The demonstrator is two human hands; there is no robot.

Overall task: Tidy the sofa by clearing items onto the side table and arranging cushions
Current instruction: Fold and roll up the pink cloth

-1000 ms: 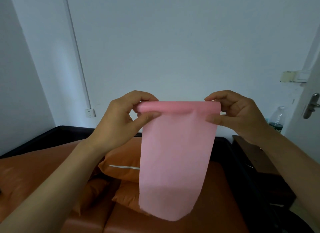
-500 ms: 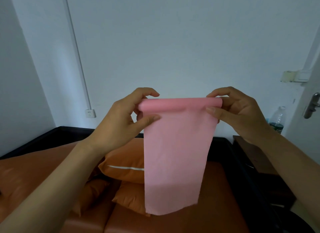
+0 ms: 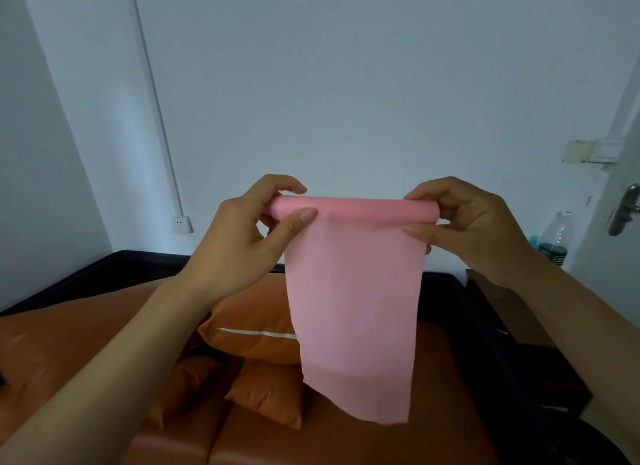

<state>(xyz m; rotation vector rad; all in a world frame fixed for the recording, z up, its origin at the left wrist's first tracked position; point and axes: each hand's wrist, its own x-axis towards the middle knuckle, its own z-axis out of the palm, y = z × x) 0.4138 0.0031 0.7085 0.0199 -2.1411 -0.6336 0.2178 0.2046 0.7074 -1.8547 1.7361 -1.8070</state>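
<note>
A pink cloth (image 3: pixel 356 308) hangs in front of me, its top edge rolled into a tube. My left hand (image 3: pixel 239 243) pinches the roll's left end between thumb and fingers. My right hand (image 3: pixel 471 229) pinches the right end the same way. The loose part of the cloth drops down over the orange sofa (image 3: pixel 450 395). Behind it lie orange cushions (image 3: pixel 252 322), one with a white stripe, and a smaller one (image 3: pixel 270 392) lower down. The dark side table (image 3: pixel 519 326) stands to the right of the sofa.
A plastic bottle (image 3: pixel 556 236) stands at the far end of the side table. A door with a metal handle (image 3: pixel 623 208) is at the right edge. A wall socket (image 3: pixel 181 224) sits on the white wall behind the sofa's dark frame (image 3: pixel 138 260).
The roll at the top has grown and the hanging part of the cloth has become shorter. Both hands have kept their hold at the roll's ends.
</note>
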